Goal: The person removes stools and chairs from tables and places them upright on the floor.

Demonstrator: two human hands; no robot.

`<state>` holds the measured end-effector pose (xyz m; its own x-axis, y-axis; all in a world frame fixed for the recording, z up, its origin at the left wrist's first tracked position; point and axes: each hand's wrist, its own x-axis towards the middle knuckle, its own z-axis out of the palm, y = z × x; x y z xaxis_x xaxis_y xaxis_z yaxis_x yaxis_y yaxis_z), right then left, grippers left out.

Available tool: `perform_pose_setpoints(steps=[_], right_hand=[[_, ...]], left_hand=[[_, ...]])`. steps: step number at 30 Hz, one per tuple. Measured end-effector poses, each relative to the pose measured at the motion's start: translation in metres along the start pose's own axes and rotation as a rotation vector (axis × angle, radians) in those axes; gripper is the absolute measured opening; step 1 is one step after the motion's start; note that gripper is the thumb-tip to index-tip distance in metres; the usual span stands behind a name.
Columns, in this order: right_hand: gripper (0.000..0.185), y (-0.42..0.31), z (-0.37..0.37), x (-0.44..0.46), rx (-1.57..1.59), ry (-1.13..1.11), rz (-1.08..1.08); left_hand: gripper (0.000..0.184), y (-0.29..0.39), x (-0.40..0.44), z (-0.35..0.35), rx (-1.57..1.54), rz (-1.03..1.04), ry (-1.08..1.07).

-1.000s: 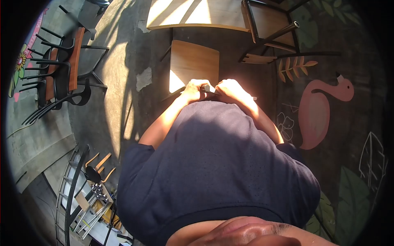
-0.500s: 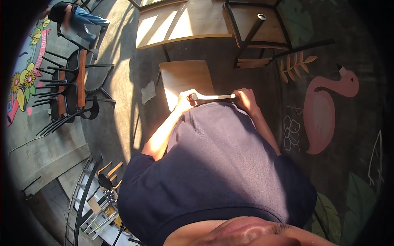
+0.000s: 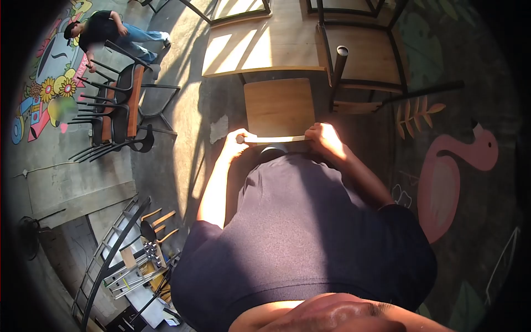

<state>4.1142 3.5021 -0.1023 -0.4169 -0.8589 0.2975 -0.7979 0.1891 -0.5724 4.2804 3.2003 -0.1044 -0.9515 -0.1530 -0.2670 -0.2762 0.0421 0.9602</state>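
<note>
In front of me stands a chair with a pale wooden seat (image 3: 279,105) and a narrow wooden backrest (image 3: 276,139), seen from above. My left hand (image 3: 235,145) is closed around the left end of the backrest. Around its right end wrap the fingers of my right hand (image 3: 326,139). The chair's seat lies close to the near edge of a wooden table (image 3: 293,47); most of its legs are hidden beneath the seat and my body.
An upturned chair (image 3: 362,61) rests on the table's right side, legs sticking out. Stacked chairs (image 3: 119,108) lie at left; beyond them is a person in a black shirt (image 3: 102,33). A metal ladder (image 3: 105,249) and clutter are at lower left. A painted wall (image 3: 442,182) borders the right.
The chair has moved closer to the table and turned, so its seat lies squarer to the table edge. Both hands stay on the backrest. The person at the far left shows more fully.
</note>
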Motion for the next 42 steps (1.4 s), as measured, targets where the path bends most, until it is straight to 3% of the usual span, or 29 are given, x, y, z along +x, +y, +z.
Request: perform_pose_setpoints(steps=[7,13,15,16,18,19,20,21,24,27,33,35,37,39,42], right_hand=[[0.008,0.026,0.001,0.078,-0.135,-0.032,0.049],[0.015,0.069,0.033,0.133,-0.014,0.291,-0.160],[0.010,0.074,0.033,0.143,-0.024,0.137,-0.031],[0.009,0.077,0.037,0.147,0.030,0.032,0.013],[0.011,0.090,0.067,0.156,-0.250,-0.212,0.182],[0.012,0.077,0.040,0.187,-0.191,-0.275,0.234],[0.015,0.077,0.058,0.192,-0.212,-0.444,0.473],[0.017,0.076,0.052,0.207,-0.270,-0.500,0.431],[0.013,0.089,0.055,0.220,-0.308,-0.391,0.352],[0.019,0.100,0.059,0.228,-0.300,-0.240,0.274],[0.024,0.119,0.081,0.243,-0.284,-0.207,0.266],[0.016,0.124,0.088,0.249,-0.260,-0.167,0.253],[0.024,0.128,0.094,0.259,-0.231,-0.274,0.263],[0.022,0.125,0.091,0.269,-0.340,-0.460,0.303],[0.020,0.118,0.079,0.279,-0.362,-0.545,0.312]], left_hand=[[0.028,0.009,0.059,-0.044,0.108,-0.086,0.088],[0.024,-0.011,0.142,-0.097,-0.039,-0.011,0.003],[0.022,-0.001,0.158,-0.109,0.256,-0.140,-0.022],[0.020,-0.004,0.165,-0.117,0.385,-0.036,-0.025],[0.019,-0.007,0.184,-0.130,0.562,0.146,0.013],[0.020,-0.003,0.195,-0.140,0.660,0.201,0.026],[0.017,-0.003,0.198,-0.140,0.589,0.101,0.050],[0.014,-0.004,0.203,-0.144,0.526,0.013,0.067],[0.019,-0.012,0.220,-0.162,0.648,0.102,0.017],[0.020,-0.017,0.225,-0.165,0.575,0.031,0.070],[0.021,-0.030,0.243,-0.189,0.751,0.180,0.064],[0.019,-0.014,0.242,-0.193,0.671,0.085,0.037],[0.014,-0.020,0.244,-0.199,0.738,0.118,0.116],[0.012,-0.033,0.248,-0.205,0.780,0.230,0.148],[0.010,-0.030,0.248,-0.206,0.828,0.233,0.154]])
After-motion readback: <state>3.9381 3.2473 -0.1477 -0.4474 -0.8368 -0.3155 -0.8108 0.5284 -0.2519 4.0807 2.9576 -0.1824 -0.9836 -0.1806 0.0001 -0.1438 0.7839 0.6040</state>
